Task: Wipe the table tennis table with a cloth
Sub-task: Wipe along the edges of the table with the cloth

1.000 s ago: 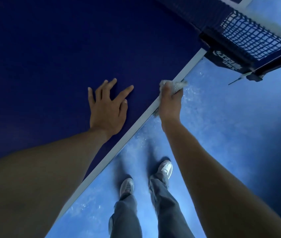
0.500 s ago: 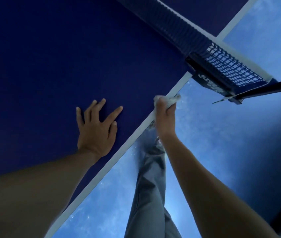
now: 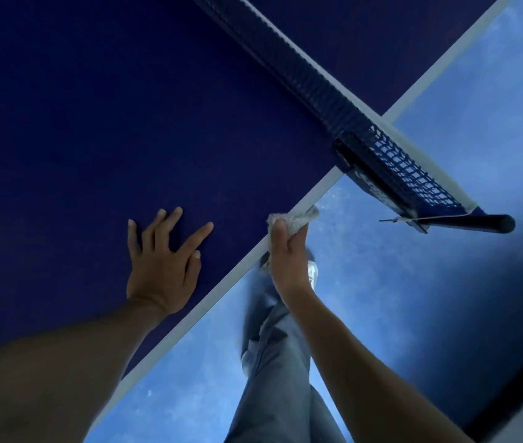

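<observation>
The dark blue table tennis table (image 3: 100,129) fills the left and top of the head view, its white side edge running diagonally from bottom left to upper right. My left hand (image 3: 165,263) lies flat on the surface with fingers spread. My right hand (image 3: 288,254) grips a pale grey cloth (image 3: 295,219) against the white edge line, a short way before the net post. Part of the cloth is hidden under my fingers.
The net (image 3: 407,167) crosses the table at upper right, and its clamp and dark post (image 3: 483,222) jut out past the edge. Below the edge lie the blue floor (image 3: 413,298) and my grey-trousered legs (image 3: 279,362).
My right hand has slid the cloth along the white edge toward the net. My left hand has shifted along the surface the same way. My legs have stepped forward.
</observation>
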